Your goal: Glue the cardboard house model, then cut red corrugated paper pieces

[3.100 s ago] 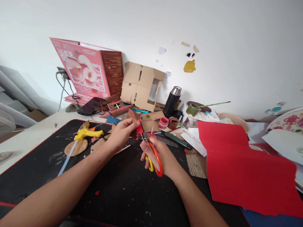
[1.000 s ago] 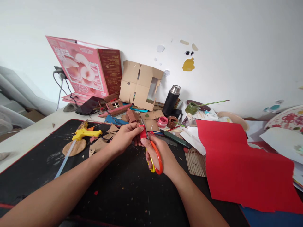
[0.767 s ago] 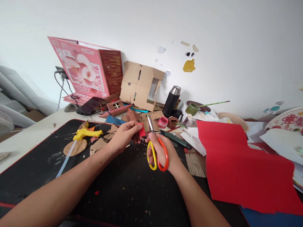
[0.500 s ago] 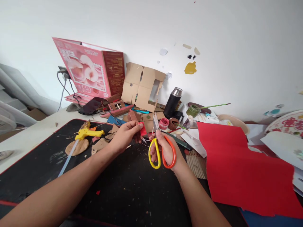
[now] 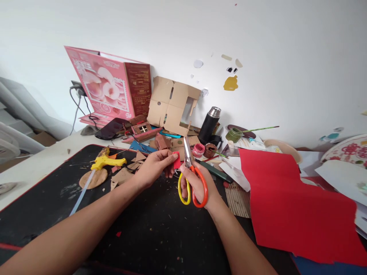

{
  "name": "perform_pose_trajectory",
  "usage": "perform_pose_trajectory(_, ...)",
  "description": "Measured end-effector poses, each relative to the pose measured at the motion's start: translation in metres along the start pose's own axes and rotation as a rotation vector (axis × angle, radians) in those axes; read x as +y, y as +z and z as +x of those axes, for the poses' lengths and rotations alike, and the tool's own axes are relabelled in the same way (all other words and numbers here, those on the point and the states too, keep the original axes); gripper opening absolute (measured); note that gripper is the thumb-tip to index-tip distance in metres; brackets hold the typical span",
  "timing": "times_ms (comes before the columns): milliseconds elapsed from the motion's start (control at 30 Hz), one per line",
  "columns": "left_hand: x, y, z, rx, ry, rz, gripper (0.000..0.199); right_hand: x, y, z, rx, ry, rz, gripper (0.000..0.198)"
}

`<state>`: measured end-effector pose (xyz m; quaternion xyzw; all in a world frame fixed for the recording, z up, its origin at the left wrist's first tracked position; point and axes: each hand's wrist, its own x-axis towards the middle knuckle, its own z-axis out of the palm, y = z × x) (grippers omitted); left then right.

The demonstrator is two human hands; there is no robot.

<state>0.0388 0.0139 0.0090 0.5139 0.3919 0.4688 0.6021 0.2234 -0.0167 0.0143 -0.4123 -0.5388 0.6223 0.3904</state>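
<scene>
Pinched between the thumb and fingers of my left hand [image 5: 156, 165] is a small piece of red corrugated paper [image 5: 176, 160]. My right hand [image 5: 199, 182] grips a pair of scissors [image 5: 187, 162] with one yellow and one orange handle loop. The blades point up and away from me, just right of the red piece, and look nearly closed. Both hands hover over the black mat [image 5: 155, 229]. Whether the blades touch the paper I cannot tell.
A yellow glue gun [image 5: 107, 162] rests on a round wooden disc [image 5: 93, 179] at left. Behind my hands stand paint jars [image 5: 198, 150], a black thermos [image 5: 209, 126] and cut cardboard [image 5: 173, 105]. A large red sheet [image 5: 292, 206] covers the right side.
My left hand has shifted slightly right with the red piece, now beside the blades. My right hand has moved a little left, turning the scissors; their handle loops sit closer together.
</scene>
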Motion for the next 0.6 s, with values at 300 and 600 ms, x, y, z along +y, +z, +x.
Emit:
perform_pose_trajectory(300, 0.0, 0.002, -0.003, -0.063, 0.0, 0.0, 0.053, -0.004, 0.001, 0.0, 0.022, -0.008, -0.031, 0.041)
perform_pose_trajectory(600, 0.006, -0.001, -0.006, -0.112, -0.013, 0.031, 0.054, -0.008, 0.001, 0.0, 0.027, -0.04, -0.025, 0.038)
